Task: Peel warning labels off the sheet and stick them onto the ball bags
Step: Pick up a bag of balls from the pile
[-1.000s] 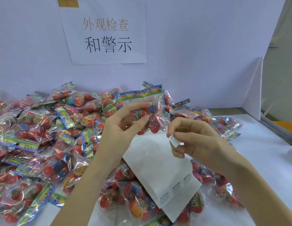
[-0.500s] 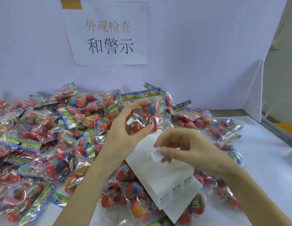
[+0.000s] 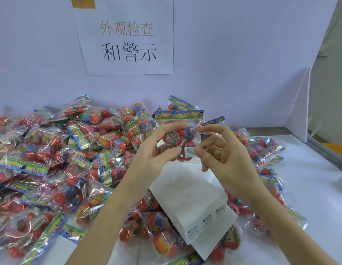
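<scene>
Head view: right hand (image 3: 221,155) presses label (image 3: 189,151) onto left-held bag (image 3: 178,131).

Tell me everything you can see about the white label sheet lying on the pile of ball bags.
The label sheet is a white, slightly glossy rectangle of backing paper, lying tilted on the ball bags below both hands. Most of it is blank where labels are gone; three small warning labels remain in a row near its lower edge. A second white sheet seems to peek out beneath that edge. Neither hand touches it, as far as can be seen.
</scene>
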`<state>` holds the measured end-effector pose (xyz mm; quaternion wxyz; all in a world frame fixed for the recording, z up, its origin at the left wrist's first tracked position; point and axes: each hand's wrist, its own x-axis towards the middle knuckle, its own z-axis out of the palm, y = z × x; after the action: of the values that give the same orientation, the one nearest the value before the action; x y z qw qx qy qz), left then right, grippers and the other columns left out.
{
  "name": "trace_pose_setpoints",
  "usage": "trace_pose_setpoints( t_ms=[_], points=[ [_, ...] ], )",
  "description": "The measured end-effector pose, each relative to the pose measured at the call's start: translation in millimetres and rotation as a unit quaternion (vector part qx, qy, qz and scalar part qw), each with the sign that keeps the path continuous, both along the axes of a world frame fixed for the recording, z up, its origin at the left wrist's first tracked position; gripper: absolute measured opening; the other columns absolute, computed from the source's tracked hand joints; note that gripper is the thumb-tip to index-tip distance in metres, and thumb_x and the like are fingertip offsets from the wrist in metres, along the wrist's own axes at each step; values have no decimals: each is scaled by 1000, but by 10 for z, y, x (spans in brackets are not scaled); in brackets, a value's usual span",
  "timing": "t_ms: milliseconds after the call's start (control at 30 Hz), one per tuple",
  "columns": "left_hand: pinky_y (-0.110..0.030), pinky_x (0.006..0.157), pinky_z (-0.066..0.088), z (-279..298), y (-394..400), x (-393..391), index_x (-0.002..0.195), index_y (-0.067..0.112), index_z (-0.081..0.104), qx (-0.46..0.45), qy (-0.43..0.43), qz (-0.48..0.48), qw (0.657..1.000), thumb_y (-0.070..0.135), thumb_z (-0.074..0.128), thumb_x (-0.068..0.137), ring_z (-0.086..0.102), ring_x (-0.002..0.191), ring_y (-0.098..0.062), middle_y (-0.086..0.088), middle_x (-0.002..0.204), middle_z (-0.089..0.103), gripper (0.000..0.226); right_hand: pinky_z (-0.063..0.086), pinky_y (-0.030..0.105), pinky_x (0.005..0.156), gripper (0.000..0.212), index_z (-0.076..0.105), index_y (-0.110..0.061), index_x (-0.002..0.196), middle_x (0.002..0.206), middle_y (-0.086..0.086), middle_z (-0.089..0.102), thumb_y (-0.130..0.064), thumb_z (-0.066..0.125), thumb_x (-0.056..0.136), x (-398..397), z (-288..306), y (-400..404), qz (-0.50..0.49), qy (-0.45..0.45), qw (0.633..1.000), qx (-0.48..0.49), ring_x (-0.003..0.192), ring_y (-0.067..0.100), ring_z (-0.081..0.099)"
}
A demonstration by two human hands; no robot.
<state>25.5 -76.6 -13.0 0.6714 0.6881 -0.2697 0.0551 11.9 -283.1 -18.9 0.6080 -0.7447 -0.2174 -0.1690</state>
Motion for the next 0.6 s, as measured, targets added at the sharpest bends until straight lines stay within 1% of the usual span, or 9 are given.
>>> trace_pose_setpoints(
  t_ms=[67,133,167,200,233,300,433,500,600],
  points=[
    [-20,82,54,-1,-2,0,135,32,66,-1,2,0,1000,11,62,96,68,87,-23,13,140,63,45,57,41,64,39,57,-35,123,88,-2,67,-10,71,97,-7,-13,12,-8,-4,1000,-12,59,22,65],
    [-28,83,58,-6,-12,4,134,35,66,7,-9,8,1000,12,68,97,65,87,-35,12,140,63,44,56,47,65,40,56,-38,123,89,-2,66,-12,71,98,-13,-28,23,-13,-11,1000,-19,59,22,66],
    [-34,86,60,-7,-17,5,134,36,66,11,-17,12,1000,11,72,97,67,89,-34,11,139,63,45,56,46,64,40,56,-39,123,89,-3,66,-12,71,98,-16,-33,25,-14,-13,1000,-19,59,22,66],
    [-36,89,60,-9,-28,1,133,37,66,11,-24,15,1000,8,76,95,71,93,-25,9,138,64,48,57,44,62,39,56,-38,123,88,-3,66,-12,71,98,-18,-38,27,-17,-14,1000,-18,59,22,66],
    [-34,91,60,-11,-39,1,132,37,67,9,-31,19,999,5,78,93,73,99,-19,9,136,64,51,57,41,62,39,56,-36,124,88,-3,66,-12,71,98,-19,-42,29,-20,-17,1000,-17,59,22,66],
    [-28,89,60,-16,-52,3,131,33,67,5,-42,30,999,1,79,91,72,108,-17,10,133,65,52,58,35,62,38,56,-33,125,87,-1,66,-13,72,97,-24,-45,40,-25,-19,999,-14,59,22,66],
    [-22,83,60,-32,-72,-3,130,31,68,-14,-52,33,998,0,77,93,72,105,-18,12,132,66,50,55,25,62,40,55,-32,125,80,0,65,-15,75,95,-25,-35,51,-42,-12,999,-8,58,18,64],
    [-24,84,60,-37,-89,-11,131,31,68,-22,-49,35,998,1,76,94,72,109,-20,13,134,66,49,50,22,60,40,55,-32,126,72,-1,60,-23,77,94,-23,-30,50,-66,-13,998,-12,55,13,57],
    [-28,89,59,-27,-91,-15,136,28,65,-35,-50,33,998,2,74,95,68,119,-18,12,138,64,49,44,22,58,41,58,-31,120,65,-3,50,-46,77,87,-23,-15,31,-98,26,995,-5,55,12,47]
  ],
)
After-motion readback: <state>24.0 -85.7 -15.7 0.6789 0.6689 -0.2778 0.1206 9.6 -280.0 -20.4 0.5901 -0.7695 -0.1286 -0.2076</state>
